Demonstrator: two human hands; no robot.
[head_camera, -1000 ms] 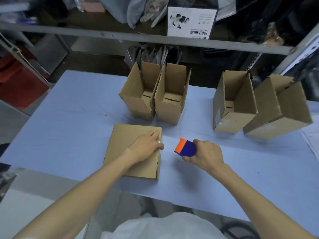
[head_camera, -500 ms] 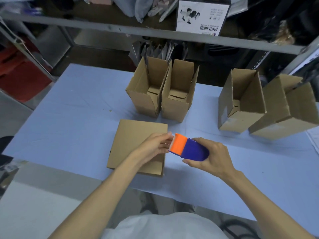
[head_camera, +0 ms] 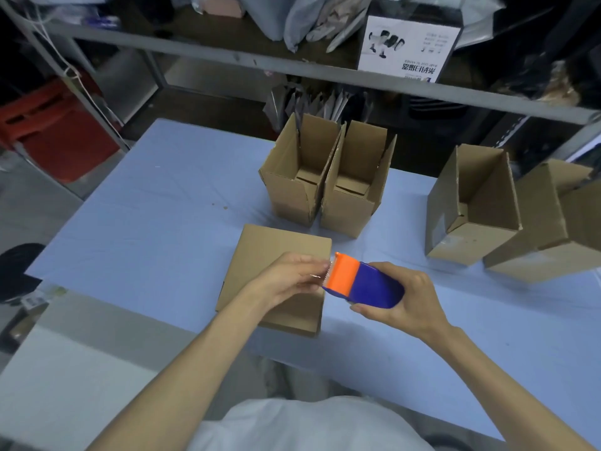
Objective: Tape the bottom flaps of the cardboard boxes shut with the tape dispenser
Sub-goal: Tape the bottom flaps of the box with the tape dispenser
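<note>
Packing stockroom: metal shelving [head_camera: 292, 68], open cardboard boxes [head_camera: 325, 187] on table [head_camera: 146, 222].

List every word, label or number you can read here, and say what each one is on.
White product box on the shelf: one bold line of Chinese characters, upside down in this view, too blurred to quote.
Same box: smaller lines of print around that one, too small to read.
Cardboard boxes: no print visible.
Tape dispenser: no print visible.
</note>
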